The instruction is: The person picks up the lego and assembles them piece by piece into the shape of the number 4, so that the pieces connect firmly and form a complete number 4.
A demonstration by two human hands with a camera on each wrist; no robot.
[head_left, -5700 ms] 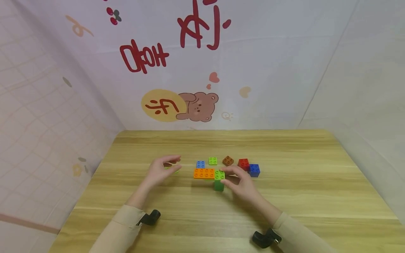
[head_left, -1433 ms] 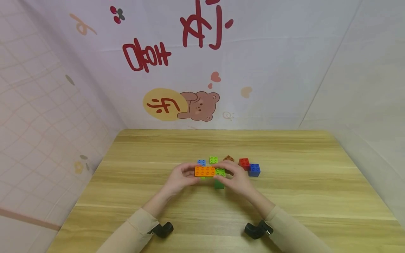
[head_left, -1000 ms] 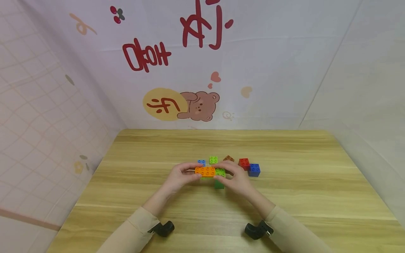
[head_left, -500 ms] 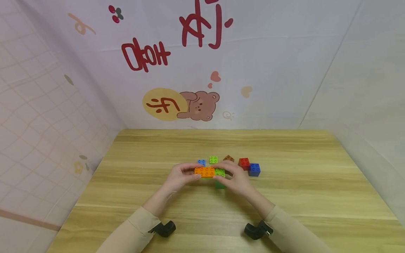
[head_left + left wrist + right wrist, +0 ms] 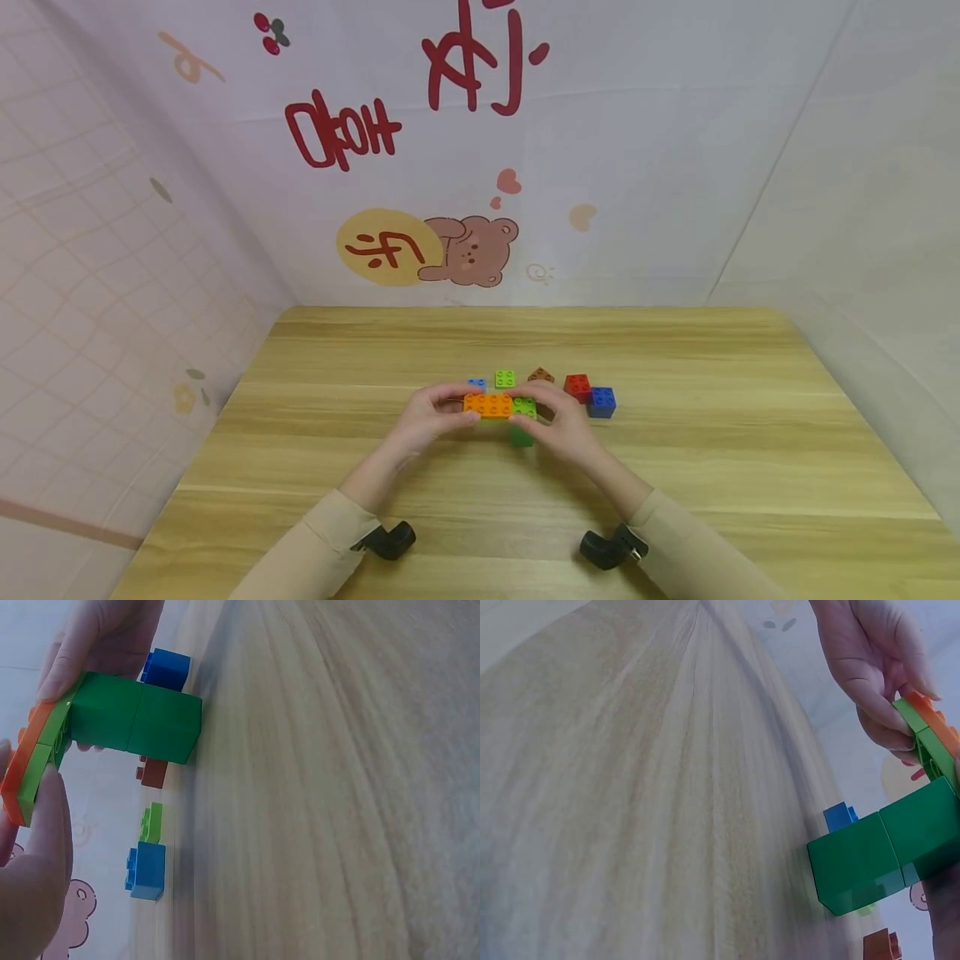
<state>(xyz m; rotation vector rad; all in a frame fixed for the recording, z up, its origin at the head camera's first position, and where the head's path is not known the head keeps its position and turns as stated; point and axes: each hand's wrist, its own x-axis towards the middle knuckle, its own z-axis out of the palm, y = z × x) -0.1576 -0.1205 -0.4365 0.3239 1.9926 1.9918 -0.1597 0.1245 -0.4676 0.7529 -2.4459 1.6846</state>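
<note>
Between both hands is a structure of toy building bricks. A flat orange brick [image 5: 487, 405] lies on top, with two thin lime bricks [image 5: 52, 727] beneath it. Under its right end stands a column of two dark green bricks [image 5: 135, 716]. My left hand [image 5: 422, 423] pinches the orange brick's overhanging left end, thumb in front and fingers behind. With thumb and fingers, my right hand [image 5: 566, 427] grips the structure where orange meets lime, over the column. The right hand's fingertips behind the bricks are partly hidden in the head view.
Behind the hands, loose bricks line the wooden table [image 5: 675, 350]: light blue [image 5: 477, 384], lime [image 5: 506, 379], brown [image 5: 541, 377], red [image 5: 577, 387] and dark blue [image 5: 602, 402]. A printed cloth wall [image 5: 637, 167] rises at the table's back.
Earlier, my left hand was off to the left by a lime piece; now it pinches the orange brick, with lime beneath. Over the last second the structure shifts only slightly.
</note>
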